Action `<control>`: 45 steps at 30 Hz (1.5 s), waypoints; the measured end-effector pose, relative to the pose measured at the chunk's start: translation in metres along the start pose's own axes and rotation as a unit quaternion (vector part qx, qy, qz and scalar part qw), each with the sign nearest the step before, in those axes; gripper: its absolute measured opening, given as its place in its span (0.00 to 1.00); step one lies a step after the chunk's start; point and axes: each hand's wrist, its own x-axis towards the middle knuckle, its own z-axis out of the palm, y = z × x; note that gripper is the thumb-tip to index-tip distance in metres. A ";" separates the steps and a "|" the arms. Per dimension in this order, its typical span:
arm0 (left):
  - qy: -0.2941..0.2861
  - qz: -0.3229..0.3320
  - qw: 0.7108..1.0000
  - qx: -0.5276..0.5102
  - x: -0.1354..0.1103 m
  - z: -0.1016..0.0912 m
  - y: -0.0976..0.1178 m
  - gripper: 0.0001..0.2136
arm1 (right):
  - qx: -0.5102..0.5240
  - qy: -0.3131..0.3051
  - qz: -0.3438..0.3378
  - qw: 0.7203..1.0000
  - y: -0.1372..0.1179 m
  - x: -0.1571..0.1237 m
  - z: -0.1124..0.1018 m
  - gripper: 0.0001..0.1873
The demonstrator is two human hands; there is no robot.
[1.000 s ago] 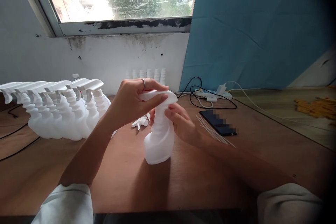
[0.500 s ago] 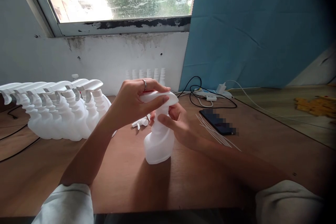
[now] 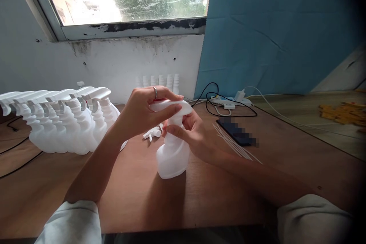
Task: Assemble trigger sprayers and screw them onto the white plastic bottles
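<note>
In front of me a white plastic spray bottle (image 3: 173, 158) stands upright on the brown table (image 3: 223, 194). Its white trigger sprayer head (image 3: 187, 107) sits on the neck. My left hand (image 3: 151, 108), with a ring on one finger, is closed around the sprayer head from the left and above. Fingers of my right hand (image 3: 193, 131) wrap the bottle's neck from the right, just under the head. The trigger is hidden behind my left hand. Behind the bottle, at its left, a loose trigger sprayer (image 3: 153, 133) lies on the table.
At left stands a tight row of spray bottles (image 3: 68, 126) with sprayer heads. More white ribbed bottle necks (image 3: 161, 80) show behind my hands. To the right lie thin white tubes (image 3: 233, 143), a dark phone (image 3: 236, 131), a power strip (image 3: 228, 101) and black cables (image 3: 211, 87).
The sprayer head and both hands have shifted very slightly left, with the grip unchanged. The whole view has also moved a little; the bottle's base stays in place.
</note>
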 end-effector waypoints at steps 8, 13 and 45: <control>0.003 -0.003 1.000 0.017 -0.001 -0.001 0.002 0.10 | -0.005 -0.016 0.006 1.000 -0.001 0.001 -0.002 0.19; -0.006 -0.011 1.000 0.007 -0.001 -0.002 0.002 0.10 | -0.002 -0.035 0.025 0.999 -0.003 0.002 -0.002 0.16; -0.039 -0.030 0.997 -0.054 -0.002 -0.001 -0.001 0.14 | -0.004 -0.219 0.161 0.962 -0.004 0.023 -0.023 0.19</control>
